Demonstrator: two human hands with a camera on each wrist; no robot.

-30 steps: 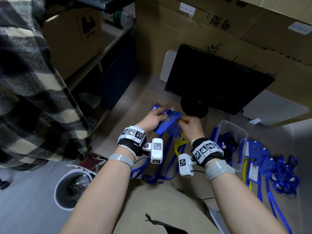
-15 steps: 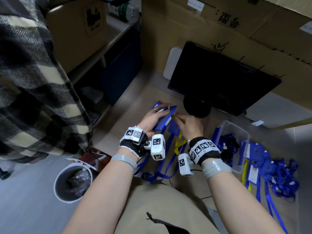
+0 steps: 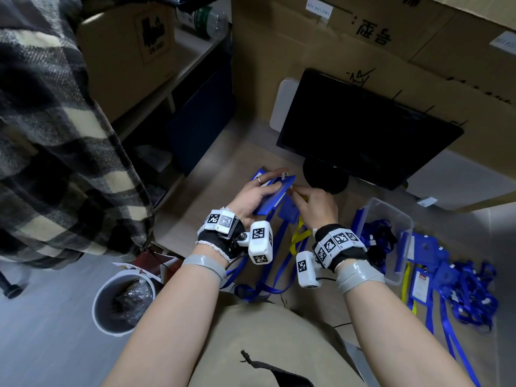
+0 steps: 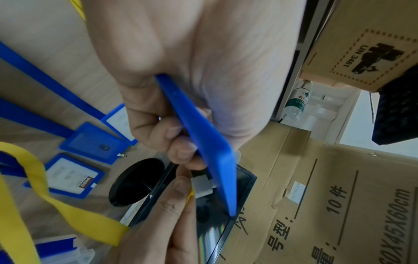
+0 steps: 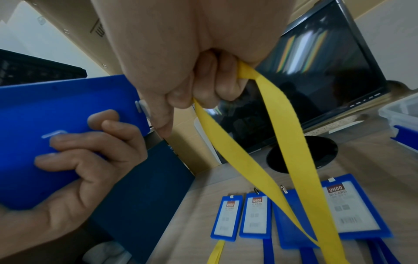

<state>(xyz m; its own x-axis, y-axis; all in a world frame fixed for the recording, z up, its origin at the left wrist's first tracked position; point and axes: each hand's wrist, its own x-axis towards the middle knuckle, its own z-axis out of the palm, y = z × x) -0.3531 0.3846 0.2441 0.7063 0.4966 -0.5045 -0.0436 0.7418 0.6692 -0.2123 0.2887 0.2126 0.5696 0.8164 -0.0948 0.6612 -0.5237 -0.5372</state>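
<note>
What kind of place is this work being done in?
Probably an office storeroom or packing desk: a dark monitor stands on the wooden desk, big cardboard cartons are stacked behind it, and many blue ID card holders with lanyards lie there.

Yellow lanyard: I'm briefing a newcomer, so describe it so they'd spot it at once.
Find the black monitor; just before its round base the hands meet. There the right hand pinches the yellow lanyard, next to the blue card holder in the left hand. Unlike the blue straps lying on the desk, it is yellow and hangs from that hand.
</note>
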